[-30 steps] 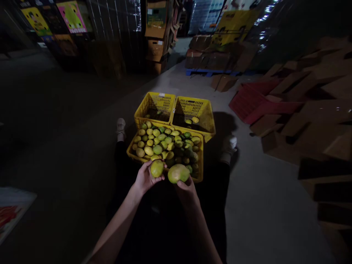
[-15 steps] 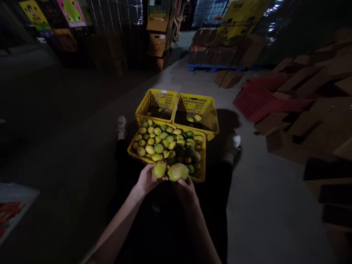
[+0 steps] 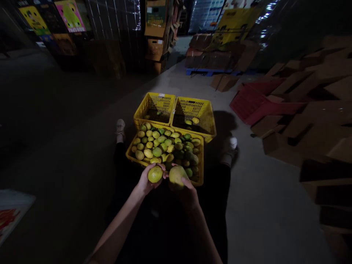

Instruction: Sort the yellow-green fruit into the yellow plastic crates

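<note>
My left hand [image 3: 147, 182] is closed round a yellow-green lemon [image 3: 155, 174]. Beside it, my right hand [image 3: 189, 190] grips a larger, paler lemon [image 3: 177, 177], its thumb lying across the skin. Both hands are held just over the near edge of a full yellow crate [image 3: 201, 161]. Heaped in that crate are many yellow and green lemons [image 3: 157, 151]. Behind it stand two more yellow crates, the left one [image 3: 140, 108] with a few fruits in shadow and the right one [image 3: 209, 113] with several lemons [image 3: 195, 120] on its floor.
My legs stretch out on both sides of the crates, with a white shoe [image 3: 120, 126] at the left. To the right lie a red crate [image 3: 251, 104] and a pile of cardboard boxes [image 3: 316, 121]. Stacked cartons [image 3: 155, 47] and a loaded blue pallet [image 3: 210, 72] stand farther back.
Both lemons have been turned in my hands; the right one now stands more upright. My hands have come slightly apart. The whole view has shifted a little.
</note>
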Tool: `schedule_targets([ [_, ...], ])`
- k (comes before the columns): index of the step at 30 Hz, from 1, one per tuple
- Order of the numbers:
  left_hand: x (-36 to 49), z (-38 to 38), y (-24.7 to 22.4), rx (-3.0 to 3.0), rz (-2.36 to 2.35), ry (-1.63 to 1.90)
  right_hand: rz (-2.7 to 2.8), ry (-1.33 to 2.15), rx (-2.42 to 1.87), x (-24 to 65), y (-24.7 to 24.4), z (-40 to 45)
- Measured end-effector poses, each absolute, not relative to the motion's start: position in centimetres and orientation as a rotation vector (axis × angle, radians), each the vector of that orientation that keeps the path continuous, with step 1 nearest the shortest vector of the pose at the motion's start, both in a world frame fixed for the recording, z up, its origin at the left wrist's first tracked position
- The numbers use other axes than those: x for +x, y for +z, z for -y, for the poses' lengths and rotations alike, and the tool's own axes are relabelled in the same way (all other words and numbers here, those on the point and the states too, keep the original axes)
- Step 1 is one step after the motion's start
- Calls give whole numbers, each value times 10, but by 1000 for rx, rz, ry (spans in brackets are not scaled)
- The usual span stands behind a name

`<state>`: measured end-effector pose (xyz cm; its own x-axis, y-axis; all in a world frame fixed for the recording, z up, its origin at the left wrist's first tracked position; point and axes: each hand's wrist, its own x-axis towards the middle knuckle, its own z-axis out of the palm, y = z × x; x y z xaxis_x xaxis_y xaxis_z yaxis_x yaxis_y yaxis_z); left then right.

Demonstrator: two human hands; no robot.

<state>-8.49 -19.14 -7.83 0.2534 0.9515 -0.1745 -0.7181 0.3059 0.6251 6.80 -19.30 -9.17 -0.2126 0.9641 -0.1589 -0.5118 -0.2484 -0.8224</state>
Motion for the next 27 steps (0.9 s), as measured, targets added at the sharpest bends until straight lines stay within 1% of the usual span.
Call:
schedule_targets([
  [3,-87,194,-77,430,-577,1199,753,1865,-749,72,-87,196],
  [7,-91,193,-78,205,-514,1235,725,1853,-802,74,-88,197],
  [12,-86,189,-89,20,-530,1240,599,1821,-995,66,-106,201],
  [15,-77,193,-99,66,-622,1250,551,1780,-1055,59,-117,206],
  [21,-77,216,-117,413,-842,1452,457,1631,-1151,56,-119,206],
  [23,-84,222,-121,536,-942,1397,490,1605,-1162,60,-115,203],
  [27,-96,229,-118,655,-1041,1236,730,1580,-1137,67,-107,203],
])
